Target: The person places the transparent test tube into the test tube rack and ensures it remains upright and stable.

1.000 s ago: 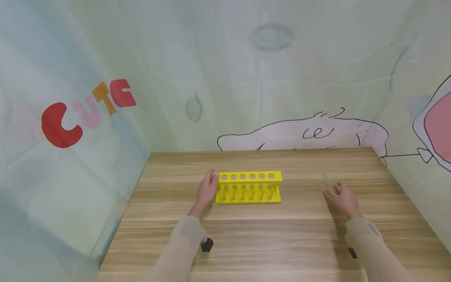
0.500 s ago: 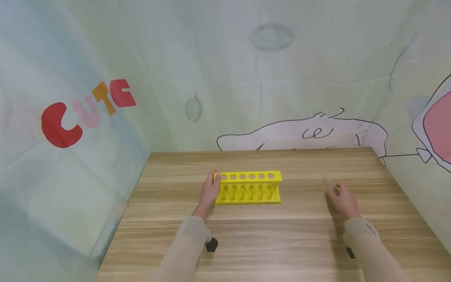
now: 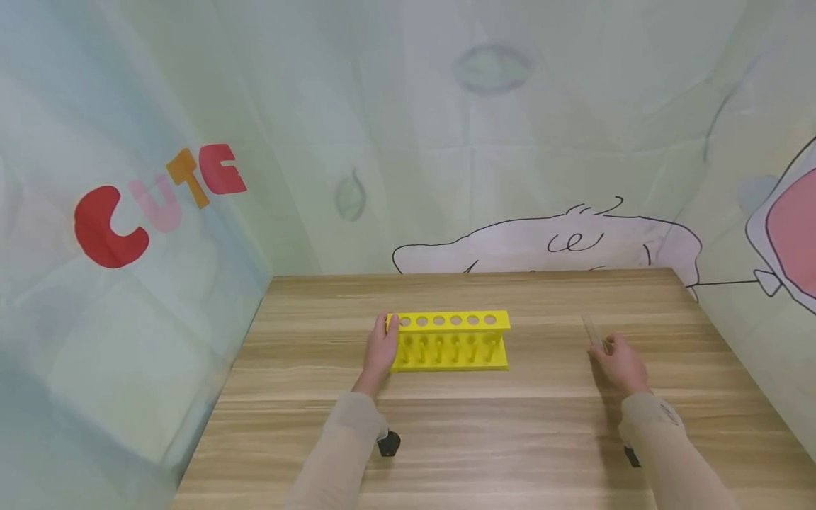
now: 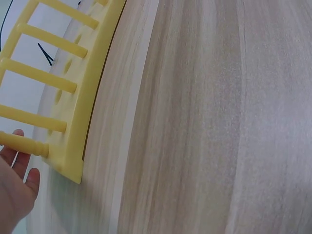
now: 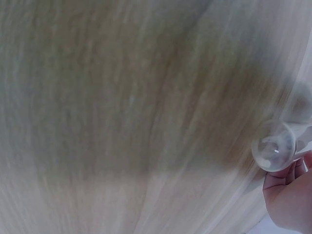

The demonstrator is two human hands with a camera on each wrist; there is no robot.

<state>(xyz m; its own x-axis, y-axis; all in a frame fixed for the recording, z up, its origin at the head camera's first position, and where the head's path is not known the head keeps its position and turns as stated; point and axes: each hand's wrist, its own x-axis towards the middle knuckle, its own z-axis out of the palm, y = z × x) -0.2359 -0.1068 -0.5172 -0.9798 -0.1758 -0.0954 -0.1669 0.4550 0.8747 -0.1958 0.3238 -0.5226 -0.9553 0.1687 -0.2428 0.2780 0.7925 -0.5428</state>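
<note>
A yellow test tube rack (image 3: 449, 360) stands upright on the wooden table, a row of holes in its top and pegs rising from its base. My left hand (image 3: 380, 348) holds the rack's left end, thumb over the top shelf. In the left wrist view, the fingers of my left hand (image 4: 17, 190) curl by the end post of the rack (image 4: 73, 141). Off to the right, my right hand (image 3: 621, 363) pinches a clear test tube (image 3: 593, 331) that points away and slightly left. The right wrist view shows the tube's rimmed end (image 5: 274, 146) beside the curled fingers.
The wood-grain table (image 3: 497, 439) runs back to a pale fabric backdrop (image 3: 408, 142) with printed drawings. More of this cloth, with coloured letters, hangs along the left side. Between the rack and the right hand lies bare tabletop.
My left hand has moved slightly right, closer onto the rack's end, its thumb now over the top shelf. The right hand and test tube have barely moved.
</note>
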